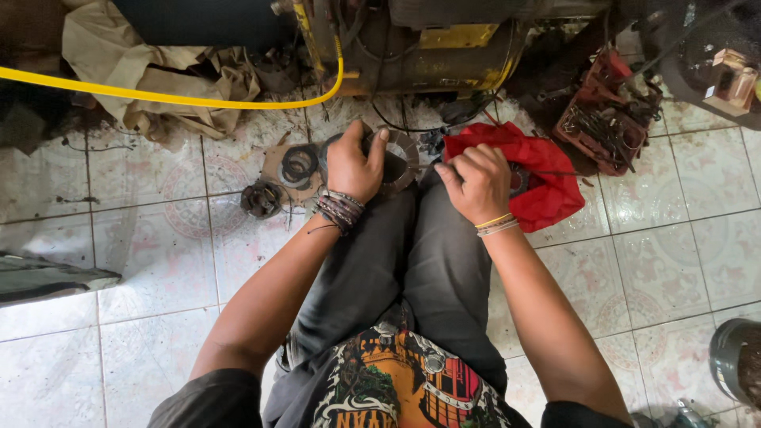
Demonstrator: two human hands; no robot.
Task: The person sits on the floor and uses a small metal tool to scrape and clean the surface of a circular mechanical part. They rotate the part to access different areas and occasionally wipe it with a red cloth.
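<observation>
Between the knees, on the tiled floor [158,198], a round metal disc [400,158] sat gripped under the left hand [353,162]; the right hand [476,181] was curled shut beside a red cloth [547,174]. Farther right, a red tray [606,119] held greasy tools.

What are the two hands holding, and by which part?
Left hand grips a round metal disc by its upper rim; right hand pinches its right edge, beside the red rag.
</observation>
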